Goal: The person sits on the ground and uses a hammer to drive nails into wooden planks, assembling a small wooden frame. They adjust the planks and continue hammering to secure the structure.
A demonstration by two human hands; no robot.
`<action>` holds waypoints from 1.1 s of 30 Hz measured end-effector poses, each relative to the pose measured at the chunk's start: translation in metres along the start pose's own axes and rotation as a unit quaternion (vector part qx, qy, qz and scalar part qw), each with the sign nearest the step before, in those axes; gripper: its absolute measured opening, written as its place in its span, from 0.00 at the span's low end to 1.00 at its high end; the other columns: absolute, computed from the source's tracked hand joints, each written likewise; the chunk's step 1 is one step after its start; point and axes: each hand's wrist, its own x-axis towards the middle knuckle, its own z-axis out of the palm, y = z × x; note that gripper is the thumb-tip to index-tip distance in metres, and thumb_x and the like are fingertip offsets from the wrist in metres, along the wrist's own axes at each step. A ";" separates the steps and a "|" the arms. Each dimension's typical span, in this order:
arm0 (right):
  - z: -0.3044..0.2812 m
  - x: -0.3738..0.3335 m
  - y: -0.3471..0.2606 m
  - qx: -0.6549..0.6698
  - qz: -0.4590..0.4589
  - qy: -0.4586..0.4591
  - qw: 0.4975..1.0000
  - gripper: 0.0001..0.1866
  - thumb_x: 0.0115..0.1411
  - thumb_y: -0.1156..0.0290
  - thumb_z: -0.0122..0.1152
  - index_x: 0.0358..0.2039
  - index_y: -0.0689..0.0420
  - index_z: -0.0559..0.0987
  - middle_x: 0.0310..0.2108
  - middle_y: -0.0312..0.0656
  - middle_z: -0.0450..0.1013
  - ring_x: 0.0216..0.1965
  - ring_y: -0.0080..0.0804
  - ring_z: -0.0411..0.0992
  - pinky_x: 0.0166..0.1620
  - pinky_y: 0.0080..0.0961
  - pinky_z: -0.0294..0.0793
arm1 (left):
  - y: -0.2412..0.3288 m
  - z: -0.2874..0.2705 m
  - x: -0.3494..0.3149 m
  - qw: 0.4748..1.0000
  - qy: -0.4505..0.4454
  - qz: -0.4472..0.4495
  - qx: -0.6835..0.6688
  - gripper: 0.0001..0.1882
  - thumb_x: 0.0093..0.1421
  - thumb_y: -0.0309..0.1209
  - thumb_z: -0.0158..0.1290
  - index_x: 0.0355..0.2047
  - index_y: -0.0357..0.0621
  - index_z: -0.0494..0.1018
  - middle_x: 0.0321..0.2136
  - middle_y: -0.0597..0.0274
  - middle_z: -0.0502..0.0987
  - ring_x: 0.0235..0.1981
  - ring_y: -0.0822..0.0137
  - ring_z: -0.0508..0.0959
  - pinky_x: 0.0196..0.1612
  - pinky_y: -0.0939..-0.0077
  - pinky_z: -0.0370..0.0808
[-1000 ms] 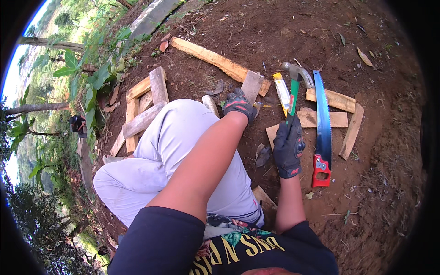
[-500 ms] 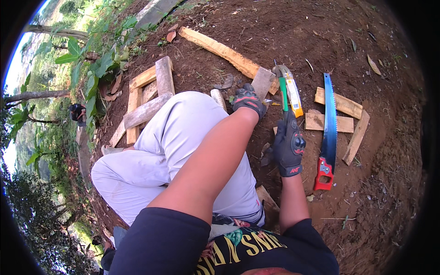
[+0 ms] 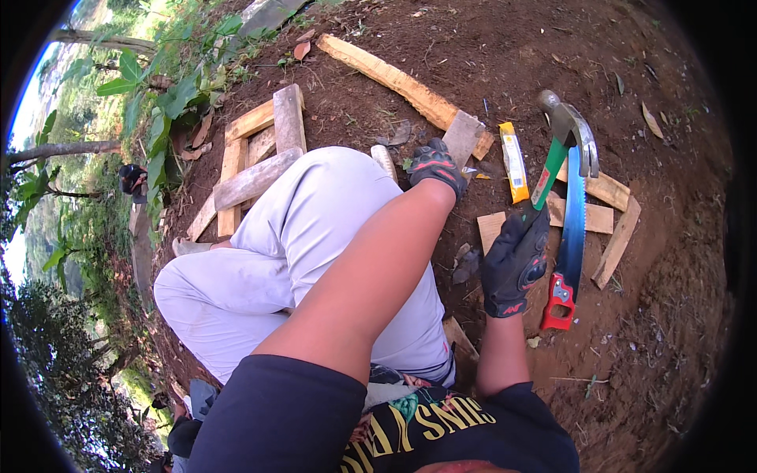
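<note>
My right hand [image 3: 516,260], in a black glove, grips the green handle of a claw hammer [image 3: 561,140] raised above the ground, its steel head up near the blue saw. My left hand [image 3: 434,165], also gloved, rests on a short grey wood piece [image 3: 464,135] that lies against a long plank [image 3: 394,79]. A yellow flat tool [image 3: 513,162] lies on the dirt between my hands. I squat, with my knee in light trousers [image 3: 315,229] to the left.
A blue-bladed handsaw with a red handle [image 3: 569,236] lies on short boards [image 3: 607,213] at the right. A rough wooden frame [image 3: 252,150] sits left of my knee. Bare brown soil surrounds everything; a leafy slope drops away at the left.
My right hand has lifted the hammer, so its head now stands higher and further right. My left hand has stayed on the grey wood piece.
</note>
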 end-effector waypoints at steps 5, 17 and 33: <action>0.017 0.003 0.021 -0.051 0.031 -0.131 0.990 0.24 0.76 0.67 0.50 0.66 0.67 0.69 0.60 0.64 0.73 0.55 0.62 0.77 0.55 0.51 0.77 | 0.004 0.000 -0.008 0.999 0.029 0.029 -0.013 0.48 0.57 0.54 0.66 0.65 0.34 0.59 0.64 0.40 0.70 0.67 0.47 0.72 0.66 0.55 0.74; 0.025 -0.010 0.038 -0.045 -0.011 -0.094 0.994 0.25 0.74 0.68 0.51 0.67 0.65 0.68 0.56 0.63 0.75 0.50 0.59 0.79 0.51 0.49 0.78 | 0.006 -0.001 -0.006 0.998 0.015 -0.017 -0.065 0.46 0.58 0.52 0.66 0.65 0.35 0.60 0.61 0.38 0.71 0.64 0.46 0.75 0.63 0.54 0.75; -0.017 0.021 -0.027 -0.030 -0.019 0.038 0.999 0.21 0.77 0.66 0.48 0.62 0.69 0.72 0.53 0.62 0.74 0.54 0.59 0.74 0.57 0.46 0.73 | -0.003 0.013 0.016 1.000 0.007 0.007 0.004 0.48 0.58 0.51 0.65 0.68 0.35 0.58 0.62 0.42 0.71 0.66 0.47 0.73 0.64 0.55 0.74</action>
